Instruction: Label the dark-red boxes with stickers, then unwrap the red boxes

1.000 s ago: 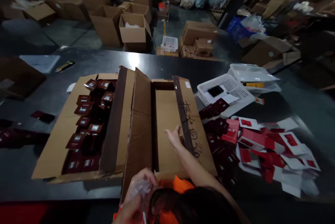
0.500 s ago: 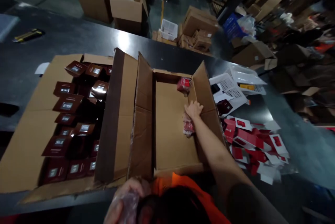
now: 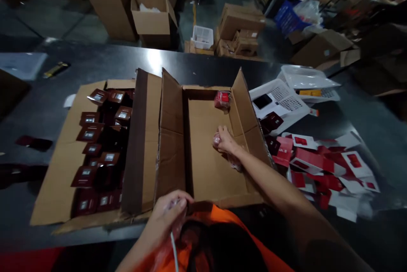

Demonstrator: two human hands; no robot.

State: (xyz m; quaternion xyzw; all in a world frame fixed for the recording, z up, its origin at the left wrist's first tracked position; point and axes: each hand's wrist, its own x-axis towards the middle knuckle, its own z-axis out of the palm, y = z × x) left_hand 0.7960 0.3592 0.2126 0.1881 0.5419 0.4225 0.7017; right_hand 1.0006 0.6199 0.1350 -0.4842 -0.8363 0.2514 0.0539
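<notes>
My right hand [image 3: 226,141] reaches into an open cardboard box [image 3: 206,178], fingers closed around a small plastic-wrapped item [image 3: 216,139] above the box floor. Under that wrist lies another plastic-wrapped bundle [image 3: 234,162], partly hidden. A red plastic-wrapped packet [image 3: 222,99] sits in the far right corner of the box. Low in the view, close to my body, my left hand [image 3: 170,210] is closed on crumpled clear plastic wrap [image 3: 176,208]; whatever is inside it does not show. A thin white strip [image 3: 174,248] hangs below this hand.
At the left stands a carton packed with dark red boxes [image 3: 90,133], its flap [image 3: 135,144] upright. White plastic baskets [image 3: 282,98] and a heap of red and white cartons [image 3: 318,164] lie on the right. A yellow-black cutter [image 3: 56,69] rests on the table [image 3: 104,62].
My right hand has lifted slightly leftward from the box's right side and now grips a wrapped item. My left hand has moved up and right with the plastic. The camera view has shifted.
</notes>
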